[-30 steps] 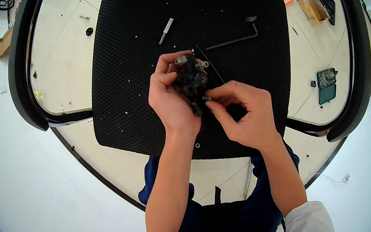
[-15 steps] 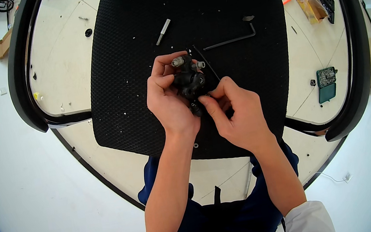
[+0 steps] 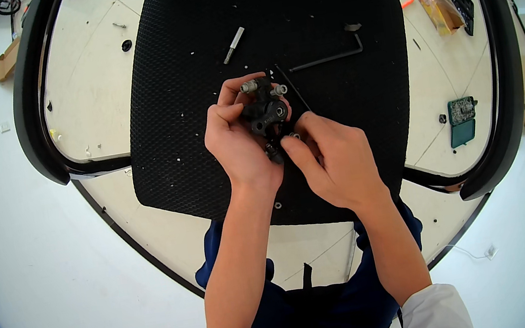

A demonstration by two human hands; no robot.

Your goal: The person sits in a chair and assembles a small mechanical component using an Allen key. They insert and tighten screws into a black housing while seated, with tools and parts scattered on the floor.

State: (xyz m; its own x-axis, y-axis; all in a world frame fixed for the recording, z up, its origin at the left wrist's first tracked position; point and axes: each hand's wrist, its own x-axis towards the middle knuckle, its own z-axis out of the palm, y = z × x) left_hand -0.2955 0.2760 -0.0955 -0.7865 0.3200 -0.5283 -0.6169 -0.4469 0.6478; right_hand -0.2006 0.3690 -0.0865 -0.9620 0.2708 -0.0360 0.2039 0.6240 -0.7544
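Apparently midway: centre frame, left hand [image 3: 232, 143] wraps a black metal part [image 3: 262, 114], two fittings [image 3: 249, 86] on it; right hand [image 3: 342, 160] seemingly pinches a small metal piece [image 3: 295, 136] near its lower edge, attachment unclear. Nut [image 3: 277, 206], lower centre, and hex key [image 3: 328, 59], upper right, lie loose.

Nothing can be read: any lettering on the black metal part [image 3: 266, 118] or yellow package [image 3: 434, 1] is too small.

black chair [image 3: 170, 137], pale tiled floor [image 3: 85, 88], white walls [image 3: 25, 254]
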